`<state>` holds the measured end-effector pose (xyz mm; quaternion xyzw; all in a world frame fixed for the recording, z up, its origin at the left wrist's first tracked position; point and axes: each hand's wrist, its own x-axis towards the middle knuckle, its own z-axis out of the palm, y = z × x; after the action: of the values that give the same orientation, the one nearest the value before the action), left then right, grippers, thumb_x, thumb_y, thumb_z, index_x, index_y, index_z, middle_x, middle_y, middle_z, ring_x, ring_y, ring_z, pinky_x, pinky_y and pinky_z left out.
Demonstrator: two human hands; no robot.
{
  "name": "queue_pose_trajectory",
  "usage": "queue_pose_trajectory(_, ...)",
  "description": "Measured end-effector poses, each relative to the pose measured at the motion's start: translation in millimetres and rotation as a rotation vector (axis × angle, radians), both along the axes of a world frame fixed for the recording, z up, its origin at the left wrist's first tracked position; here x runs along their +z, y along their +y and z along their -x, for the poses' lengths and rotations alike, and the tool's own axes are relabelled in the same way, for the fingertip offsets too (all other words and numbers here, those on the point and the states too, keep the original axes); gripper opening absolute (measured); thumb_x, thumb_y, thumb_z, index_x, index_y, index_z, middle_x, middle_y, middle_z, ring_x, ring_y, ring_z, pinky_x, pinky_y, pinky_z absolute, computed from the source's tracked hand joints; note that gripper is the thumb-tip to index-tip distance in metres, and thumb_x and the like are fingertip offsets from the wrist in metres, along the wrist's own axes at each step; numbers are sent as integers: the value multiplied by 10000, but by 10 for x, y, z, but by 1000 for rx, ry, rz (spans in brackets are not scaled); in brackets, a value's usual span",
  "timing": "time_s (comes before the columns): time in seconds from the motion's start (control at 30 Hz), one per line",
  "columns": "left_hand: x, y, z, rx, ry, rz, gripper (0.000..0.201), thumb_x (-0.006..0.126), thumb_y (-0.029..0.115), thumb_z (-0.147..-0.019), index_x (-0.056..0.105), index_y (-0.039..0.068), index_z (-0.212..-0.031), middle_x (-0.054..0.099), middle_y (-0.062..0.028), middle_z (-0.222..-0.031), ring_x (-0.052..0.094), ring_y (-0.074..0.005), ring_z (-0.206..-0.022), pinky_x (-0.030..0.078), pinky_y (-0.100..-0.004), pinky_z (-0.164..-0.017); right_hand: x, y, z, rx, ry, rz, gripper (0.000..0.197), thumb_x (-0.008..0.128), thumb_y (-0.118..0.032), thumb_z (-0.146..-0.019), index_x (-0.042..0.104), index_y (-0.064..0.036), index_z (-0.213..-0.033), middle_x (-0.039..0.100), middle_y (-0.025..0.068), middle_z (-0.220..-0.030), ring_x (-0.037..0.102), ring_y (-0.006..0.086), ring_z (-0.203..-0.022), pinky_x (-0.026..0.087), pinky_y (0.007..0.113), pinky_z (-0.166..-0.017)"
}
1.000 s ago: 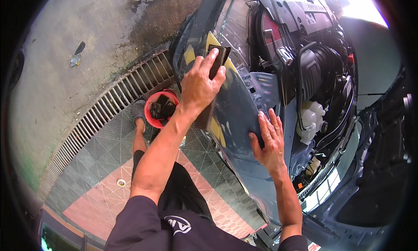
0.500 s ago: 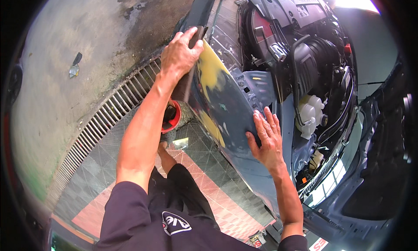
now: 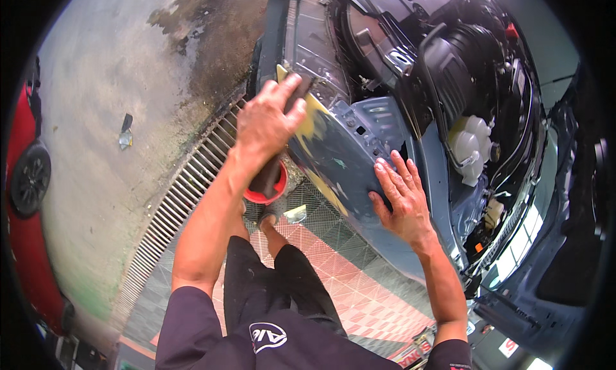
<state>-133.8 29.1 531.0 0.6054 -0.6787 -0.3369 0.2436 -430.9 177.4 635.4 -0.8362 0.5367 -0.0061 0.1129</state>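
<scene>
A blue-grey car fender [image 3: 359,190] stretches before me, with yellow filler patches [image 3: 312,121] along its far edge and side. My left hand [image 3: 268,123] is closed around a dark brown sheet of sandpaper [image 3: 266,177], pressing its upper part against the fender's yellow edge while the lower part hangs toward the floor. Part of the sheet is hidden behind the hand and wrist. My right hand [image 3: 404,203] lies flat on the fender's top, fingers spread and holding nothing.
The open engine bay [image 3: 455,81] lies to the right, with a white plastic reservoir [image 3: 470,145]. Below my left wrist is a red bucket [image 3: 277,189], beside a metal floor grate [image 3: 186,184]. A red car [image 3: 29,229] stands at far left.
My left hand and the sandpaper have slid nearer along the fender edge, uncovering the patch's far tip. My right hand stays in place on the panel. The view has shifted, showing more red car.
</scene>
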Motion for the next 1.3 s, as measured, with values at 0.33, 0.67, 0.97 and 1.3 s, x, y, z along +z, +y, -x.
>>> queue_pose_trajectory(0.33,767,-465,-2,-612,-236,-153,531,693,370,-970,710,154,-1454,735,-199,-1375,741,-388,-1202,583,-476,-1065,-11,17,0,-25,-28,-11,572,774,-235,-999,637,-55,-1524,669,128,-1538,442,329,-1603,276,563,-1347)
queue_pose_trajectory(0.67,686,-40,-108,-589,-43,-70,538,722,273,-964,667,87,-1465,726,-204,-1223,747,-373,-1097,592,-461,-975,-35,25,-47,59,186,-50,695,723,-303,-1031,498,-71,-1646,394,77,-1772,311,283,-1668,219,528,-1378)
queue_pose_trajectory(0.97,-113,1704,-940,172,474,-378,547,795,172,-974,648,-25,-1463,736,-123,-1265,719,-200,-1050,579,-344,-935,-825,-993,-1231,130,402,157,739,569,-414,-1094,399,1,-1681,340,173,-1777,252,342,-1678,216,534,-1369)
queue_pose_trajectory(1.3,-255,2719,-1156,558,663,-416,542,779,116,-983,645,-8,-1494,589,39,-899,505,-25,-716,450,-218,-635,-1313,-1785,-1688,315,403,149,671,490,-313,-1097,425,72,-1643,338,196,-1781,240,349,-1681,178,541,-1379)
